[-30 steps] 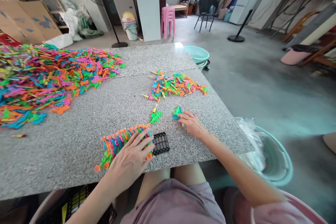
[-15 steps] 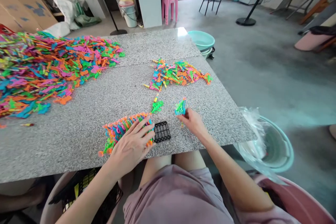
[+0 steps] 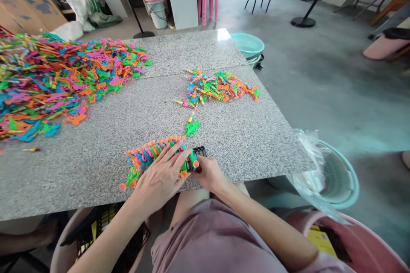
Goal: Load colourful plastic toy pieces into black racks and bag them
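Note:
My left hand (image 3: 163, 168) lies flat with fingers extended across a packed row of bright plastic toy guns (image 3: 144, 153), whose orange round ends stick out along both sides. Under the row is a black plastic grid tray (image 3: 200, 151); only its right end shows. At that end my right hand (image 3: 209, 174) is closed on a green and blue toy gun (image 3: 194, 158) with an orange cup tip, pressed close to the tray. Its fingertips are partly hidden. Just beyond the row lies a loose green toy gun (image 3: 192, 128) with a yellow dart-like piece (image 3: 191, 117) near it.
A large heap of colourful toy pieces (image 3: 64, 76) covers the table's left side. A smaller pile (image 3: 221, 87) sits ahead. Beyond the right edge stand a teal basket (image 3: 350, 179) with clear plastic and a pink tub (image 3: 368, 239). Another tub (image 3: 59, 239) is below left.
My right hand has moved left and down, bringing the toy gun from over the bare tabletop to the tray's right end. My left hand has stayed on the row.

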Motion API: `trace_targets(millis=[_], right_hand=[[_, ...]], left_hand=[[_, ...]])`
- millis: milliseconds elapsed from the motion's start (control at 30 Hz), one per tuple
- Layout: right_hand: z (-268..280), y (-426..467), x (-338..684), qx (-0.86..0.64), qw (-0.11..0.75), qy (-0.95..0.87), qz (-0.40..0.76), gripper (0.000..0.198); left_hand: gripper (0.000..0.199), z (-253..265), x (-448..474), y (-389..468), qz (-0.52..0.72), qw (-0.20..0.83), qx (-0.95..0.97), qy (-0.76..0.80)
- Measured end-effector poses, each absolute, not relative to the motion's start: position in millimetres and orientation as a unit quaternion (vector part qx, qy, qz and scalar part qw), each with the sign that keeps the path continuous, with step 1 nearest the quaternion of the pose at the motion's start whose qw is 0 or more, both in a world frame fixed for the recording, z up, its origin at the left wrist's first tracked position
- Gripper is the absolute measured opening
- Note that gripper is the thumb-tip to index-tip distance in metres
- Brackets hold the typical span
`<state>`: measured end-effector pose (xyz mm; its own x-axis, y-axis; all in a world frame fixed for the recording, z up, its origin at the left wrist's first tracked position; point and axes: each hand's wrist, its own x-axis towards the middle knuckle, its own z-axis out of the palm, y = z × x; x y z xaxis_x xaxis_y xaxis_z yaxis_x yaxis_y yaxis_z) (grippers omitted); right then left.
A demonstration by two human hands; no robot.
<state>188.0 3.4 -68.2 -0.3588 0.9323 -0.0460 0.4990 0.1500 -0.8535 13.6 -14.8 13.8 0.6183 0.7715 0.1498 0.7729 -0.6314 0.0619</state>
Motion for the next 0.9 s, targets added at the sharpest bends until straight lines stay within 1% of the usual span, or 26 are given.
trace_targets(millis=[167,267,300,400,467,533,567,600,633,700,733,800,833,900], right_hand=[[-65.8,8.9,191.8,-0.506,0.225,-0.721,0.417,0.017],[-68.3,6.1,184.3,-0.495,0.192,-0.761,0.372,0.011],[-69.2,4.2,181.1,-0.492,0.18,-0.775,0.354,0.012],[-71.8,1.1,177.8,-0.487,0.16,-0.794,0.327,0.017],[-71.6,8.7,184.9,-0.448,0.15,-0.801,0.368,0.015],[-68.4,29.4,196.3,-0.395,0.127,-0.807,0.42,0.013],[-65.7,44.7,201.0,-0.391,0.12,-0.812,0.417,0.014],[-62.7,62.6,203.7,-0.406,0.121,-0.821,0.384,0.018],[-59.7,82.0,203.8,-0.432,0.129,-0.833,0.321,0.025],[-55.2,121.5,196.2,-0.46,0.143,-0.862,0.159,0.04],[-53.9,139.5,190.1,-0.441,0.131,-0.883,0.096,0.042],[-53.2,168.2,179.8,-0.366,0.075,-0.927,0.026,0.033],[-53.8,178.0,178.2,-0.331,0.045,-0.942,0.015,0.028],[-56.9,187.4,185.7,-0.298,0.015,-0.954,0.02,0.024]], left_hand=[[0.053,12.2,13.8,-16.3,-0.09,0.006,-0.897,-0.433],[0.055,13.1,14.4,-16.3,-0.091,-0.006,-0.894,-0.439],[0.055,13.9,14.7,-16.0,-0.088,-0.015,-0.894,-0.438],[0.043,16.6,16.1,-15.0,-0.078,-0.038,-0.897,-0.433],[0.033,17.7,16.8,-14.5,-0.079,-0.04,-0.896,-0.435],[0.027,18.1,17.3,-14.3,-0.08,-0.037,-0.895,-0.437],[0.026,18.0,17.3,-14.4,-0.079,-0.034,-0.896,-0.436],[0.026,17.9,17.3,-14.5,-0.077,-0.034,-0.896,-0.435],[0.025,17.7,17.1,-14.7,-0.077,-0.033,-0.896,-0.437],[0.025,17.7,16.4,-15.0,-0.075,-0.035,-0.892,-0.443],[0.025,17.9,16.0,-15.1,-0.075,-0.036,-0.891,-0.446],[0.025,18.6,15.0,-15.1,-0.073,-0.042,-0.892,-0.445],[0.026,19.0,14.6,-15.0,-0.071,-0.046,-0.893,-0.443],[0.026,19.5,14.2,-14.9,-0.07,-0.051,-0.893,-0.442]])
